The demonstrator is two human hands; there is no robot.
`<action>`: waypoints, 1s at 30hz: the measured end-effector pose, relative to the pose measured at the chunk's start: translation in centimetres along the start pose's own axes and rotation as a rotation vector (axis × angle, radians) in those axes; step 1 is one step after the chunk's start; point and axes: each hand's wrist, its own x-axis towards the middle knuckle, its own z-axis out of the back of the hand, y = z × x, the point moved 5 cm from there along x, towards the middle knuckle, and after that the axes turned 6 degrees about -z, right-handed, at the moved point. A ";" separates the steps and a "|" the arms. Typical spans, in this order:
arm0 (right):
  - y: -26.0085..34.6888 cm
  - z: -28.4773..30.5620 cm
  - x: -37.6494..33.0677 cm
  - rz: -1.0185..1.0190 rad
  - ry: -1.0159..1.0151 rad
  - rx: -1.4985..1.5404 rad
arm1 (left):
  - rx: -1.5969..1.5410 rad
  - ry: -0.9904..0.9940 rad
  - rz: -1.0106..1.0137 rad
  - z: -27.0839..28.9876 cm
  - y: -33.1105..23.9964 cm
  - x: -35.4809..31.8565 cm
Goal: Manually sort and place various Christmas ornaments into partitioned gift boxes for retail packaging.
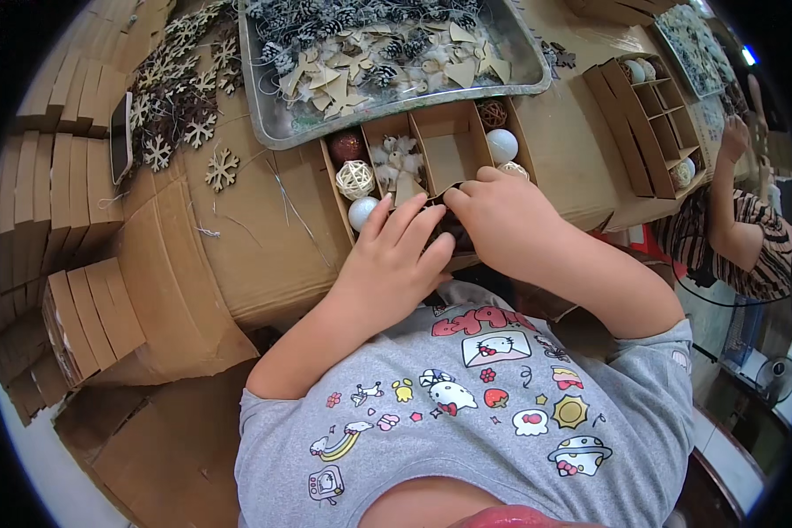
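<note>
Left hand [396,260] is lying spread, fingers flat on box [427,163] front | right hand [502,216] is curling, fingertips pressing its divider | 6 compartments holding ornaments, 1 centre cell [449,158] remaining empty | tray [268,110] behind.

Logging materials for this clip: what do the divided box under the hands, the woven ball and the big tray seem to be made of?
Divided box: plain brown cardboard, matte, with folded partition walls. Woven ball: probably pale rattan or wicker strands, since the open weave shows gaps. Tray: likely metal, grey with a dull sheen and a rolled rim. Both the left hand and right hand rest on the box's near compartments.
</note>
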 end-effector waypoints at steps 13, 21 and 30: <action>-0.9 0.2 -3.0 0.003 -0.272 0.075 | 0.015 0.016 0.017 -0.5 -0.2 2.6; -5.8 5.5 -5.2 -0.038 -0.550 0.327 | 0.061 0.078 -0.011 1.2 -1.1 1.8; -30.0 6.5 -12.0 -1.149 -0.383 -0.071 | 0.141 0.110 0.172 15.8 -2.7 -4.9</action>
